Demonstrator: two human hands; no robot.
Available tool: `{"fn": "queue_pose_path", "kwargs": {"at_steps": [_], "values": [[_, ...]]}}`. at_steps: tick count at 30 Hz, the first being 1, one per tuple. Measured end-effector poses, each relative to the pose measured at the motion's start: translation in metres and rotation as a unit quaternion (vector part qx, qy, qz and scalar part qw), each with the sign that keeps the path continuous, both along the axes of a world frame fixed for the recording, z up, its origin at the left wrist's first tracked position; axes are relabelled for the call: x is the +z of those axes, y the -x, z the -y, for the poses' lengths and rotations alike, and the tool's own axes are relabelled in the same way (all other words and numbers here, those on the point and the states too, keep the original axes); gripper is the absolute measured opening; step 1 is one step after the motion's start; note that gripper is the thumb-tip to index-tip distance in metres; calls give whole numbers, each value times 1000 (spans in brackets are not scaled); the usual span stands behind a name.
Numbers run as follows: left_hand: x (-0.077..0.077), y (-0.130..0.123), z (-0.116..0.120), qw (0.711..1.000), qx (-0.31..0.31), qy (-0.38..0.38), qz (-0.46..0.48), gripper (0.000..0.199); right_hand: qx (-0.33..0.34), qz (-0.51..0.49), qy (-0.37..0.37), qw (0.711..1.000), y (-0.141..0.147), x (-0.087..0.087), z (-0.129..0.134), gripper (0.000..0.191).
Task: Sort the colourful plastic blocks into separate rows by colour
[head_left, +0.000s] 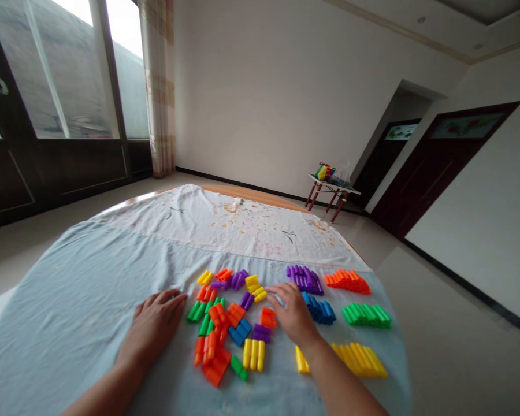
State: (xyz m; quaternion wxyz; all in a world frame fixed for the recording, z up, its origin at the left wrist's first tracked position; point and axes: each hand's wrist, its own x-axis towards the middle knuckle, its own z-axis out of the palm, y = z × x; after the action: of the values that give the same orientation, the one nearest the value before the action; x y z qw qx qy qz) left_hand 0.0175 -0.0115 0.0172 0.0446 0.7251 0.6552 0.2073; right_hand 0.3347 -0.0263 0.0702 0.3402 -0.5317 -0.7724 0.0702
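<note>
Side table (pixel 325 185): clear bag (pixel 342 175), contents unclear; right hand (pixel 291 311) beside pieces (pixel 259 295).

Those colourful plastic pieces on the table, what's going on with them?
A person has both bare hands over a cloth-covered table. The right hand is at the edge of a mixed cluster of pieces, close to some yellow ones; whether it grips any is unclear. The left hand lies at the cluster's other side. To the right, pieces sit grouped by colour: purple, orange, blue, green and yellow.
</note>
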Motion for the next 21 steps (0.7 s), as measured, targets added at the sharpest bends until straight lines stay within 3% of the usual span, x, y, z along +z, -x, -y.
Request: {"fn": "queue_pose_path", "kwargs": {"at_steps": [4,8,21], "values": [[0,0,0,1000,-4,-1,-3,41,40,-49,27,998,43,-26,24,24],[0,-1,1,1000,-5,-7,1,40,39,-23,12,999,60,-46,34,31],[0,1,1,1000,-13,-10,14,39,-13,-12,-45,999,66,-58,45,28]]}}
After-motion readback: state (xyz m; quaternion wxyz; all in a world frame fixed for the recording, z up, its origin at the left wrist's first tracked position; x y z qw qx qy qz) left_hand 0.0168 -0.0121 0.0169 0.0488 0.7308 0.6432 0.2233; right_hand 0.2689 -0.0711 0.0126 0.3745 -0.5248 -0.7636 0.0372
